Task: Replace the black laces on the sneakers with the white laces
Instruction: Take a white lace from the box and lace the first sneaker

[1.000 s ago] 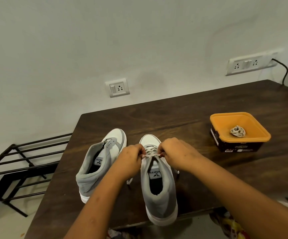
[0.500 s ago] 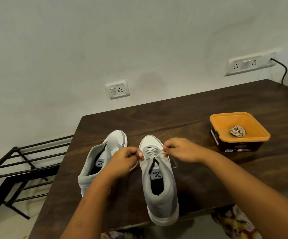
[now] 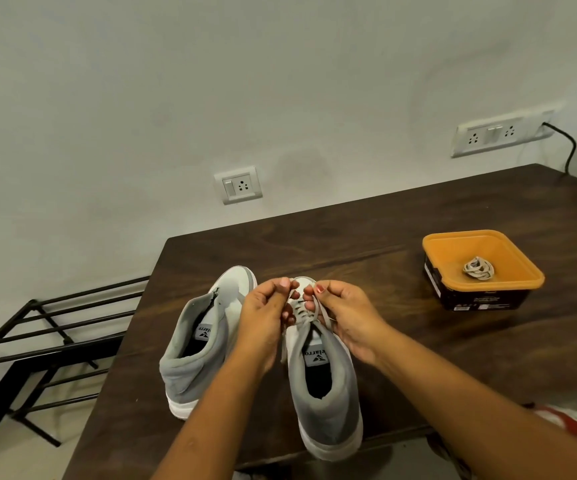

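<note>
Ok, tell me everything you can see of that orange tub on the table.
The orange tub is squarish with rounded corners and looks like plastic. Its rim and inside are orange, and its dark outer sides bear small printed labels. It stands upright and open on the dark wooden table, toward the right. A small pale lace bundle lies inside; nothing else touches it.

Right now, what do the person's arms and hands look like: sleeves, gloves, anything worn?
The left forearm and right forearm are bare to the frame edge, with no sleeves in view. Left hand and right hand: no gloves, no visible ring, watch or band. One right-hand nail looks painted reddish.
</note>
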`<state>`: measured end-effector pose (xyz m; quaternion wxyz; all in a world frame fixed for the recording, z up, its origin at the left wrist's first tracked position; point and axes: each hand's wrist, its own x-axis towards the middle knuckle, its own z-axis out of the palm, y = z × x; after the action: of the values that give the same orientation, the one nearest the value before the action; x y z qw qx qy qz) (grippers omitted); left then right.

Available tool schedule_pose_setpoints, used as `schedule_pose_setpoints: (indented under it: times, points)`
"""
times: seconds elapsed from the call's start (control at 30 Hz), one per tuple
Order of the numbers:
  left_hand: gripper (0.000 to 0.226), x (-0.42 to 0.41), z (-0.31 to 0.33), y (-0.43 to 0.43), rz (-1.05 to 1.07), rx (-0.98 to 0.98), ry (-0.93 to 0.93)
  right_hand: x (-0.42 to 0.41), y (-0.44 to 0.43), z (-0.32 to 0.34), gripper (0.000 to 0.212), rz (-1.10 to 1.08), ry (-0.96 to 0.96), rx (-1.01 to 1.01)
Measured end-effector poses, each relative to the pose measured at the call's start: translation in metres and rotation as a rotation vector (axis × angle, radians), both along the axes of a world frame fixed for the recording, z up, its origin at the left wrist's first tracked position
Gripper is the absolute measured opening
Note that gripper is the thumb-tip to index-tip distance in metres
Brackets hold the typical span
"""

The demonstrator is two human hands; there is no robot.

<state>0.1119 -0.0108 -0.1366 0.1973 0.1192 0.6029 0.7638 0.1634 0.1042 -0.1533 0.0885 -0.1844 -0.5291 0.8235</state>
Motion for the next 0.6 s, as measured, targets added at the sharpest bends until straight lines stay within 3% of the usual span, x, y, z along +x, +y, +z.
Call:
schedule_pose_setpoints:
  times: [0.27,0.33,0.6]
  points:
    - [0.032,-0.003,-0.009,0.002,-0.186,-0.143,0.203,0.000,-0.006,-0.003,0.018,-0.054,0.044,0.082]
    - [0.023,-0.006,-0.010,0.001,-0.192,-0.190,0.219,-0.001,-0.004,-0.004,0.019,-0.055,0.032,0.120]
    - [0.019,-0.010,-0.013,0.000,-0.134,-0.278,0.142,-0.003,0.004,-0.009,0.012,-0.054,0.005,0.225]
